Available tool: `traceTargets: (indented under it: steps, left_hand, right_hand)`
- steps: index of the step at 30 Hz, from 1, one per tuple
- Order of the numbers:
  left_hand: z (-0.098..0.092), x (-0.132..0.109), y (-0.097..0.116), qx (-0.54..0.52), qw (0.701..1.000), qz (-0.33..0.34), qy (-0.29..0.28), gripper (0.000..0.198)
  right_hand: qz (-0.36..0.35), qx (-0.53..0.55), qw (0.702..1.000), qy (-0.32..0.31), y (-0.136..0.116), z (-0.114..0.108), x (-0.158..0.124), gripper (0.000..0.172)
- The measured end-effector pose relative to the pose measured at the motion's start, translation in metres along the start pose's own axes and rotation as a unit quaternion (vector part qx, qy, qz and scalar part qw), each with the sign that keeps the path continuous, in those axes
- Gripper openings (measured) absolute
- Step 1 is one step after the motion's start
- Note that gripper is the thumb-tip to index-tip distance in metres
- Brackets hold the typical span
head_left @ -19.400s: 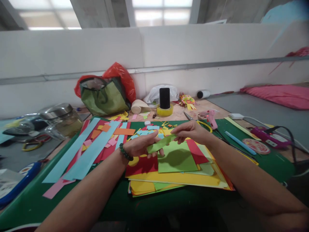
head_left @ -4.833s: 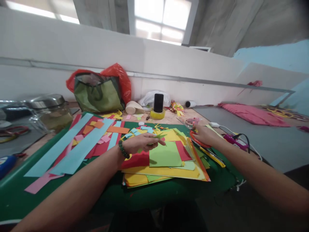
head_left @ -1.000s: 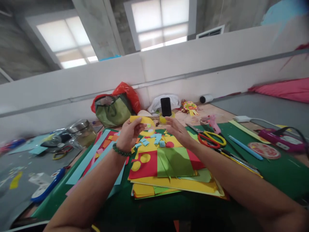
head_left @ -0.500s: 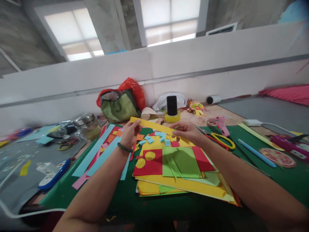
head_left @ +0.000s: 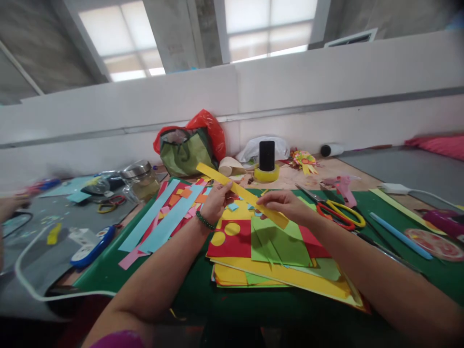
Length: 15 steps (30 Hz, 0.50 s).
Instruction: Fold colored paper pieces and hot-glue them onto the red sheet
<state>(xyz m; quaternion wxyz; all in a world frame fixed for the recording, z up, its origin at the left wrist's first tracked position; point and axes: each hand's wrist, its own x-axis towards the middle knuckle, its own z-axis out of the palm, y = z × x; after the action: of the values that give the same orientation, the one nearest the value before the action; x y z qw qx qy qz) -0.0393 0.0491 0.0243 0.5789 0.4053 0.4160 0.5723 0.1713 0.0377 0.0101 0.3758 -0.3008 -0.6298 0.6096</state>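
Note:
Both hands hold one long yellow paper strip (head_left: 242, 193) slanting from upper left to lower right above the table. My left hand (head_left: 219, 203), with a green bead bracelet on the wrist, pinches the strip near its middle. My right hand (head_left: 286, 205) is closed on the strip lower down, near its right end. Beneath them lies a stack of coloured paper sheets (head_left: 282, 261), with a light green sheet (head_left: 281, 244) and a red sheet with yellow circles (head_left: 232, 239) on top.
Scissors with red and yellow handles (head_left: 339, 215) and a pink glue gun (head_left: 342, 186) lie right of the hands on the green mat (head_left: 145, 270). Long blue strips (head_left: 159, 222) lie left. A phone on a tape roll (head_left: 267, 162), a green bag (head_left: 186, 152) and a jar (head_left: 141, 179) stand behind.
The yellow strip was bent a second ago, then stretched straight, and has since tilted down to the right. Both hands have come lower over the paper stack. The view has shifted left.

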Motion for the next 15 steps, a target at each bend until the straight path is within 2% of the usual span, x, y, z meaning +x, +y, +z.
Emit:
traceTargets:
  steps: [7,10,15]
  left_hand:
    - [0.003,-0.003,-0.009,0.018,0.998,-0.060,-0.010,0.015]
    - [0.004,-0.005,-0.012,0.019,0.997,-0.070,-0.027,0.017]
    - [0.002,-0.004,-0.016,0.014,0.996,-0.076,-0.044,0.021]
  right_hand:
    - [-0.005,-0.128,0.990,-0.067,-0.003,-0.006,-0.005,0.029]
    - [0.000,-0.160,0.984,-0.080,0.000,-0.009,-0.003,0.032]
    - [0.016,-0.123,0.989,-0.081,0.003,-0.015,-0.003,0.031]
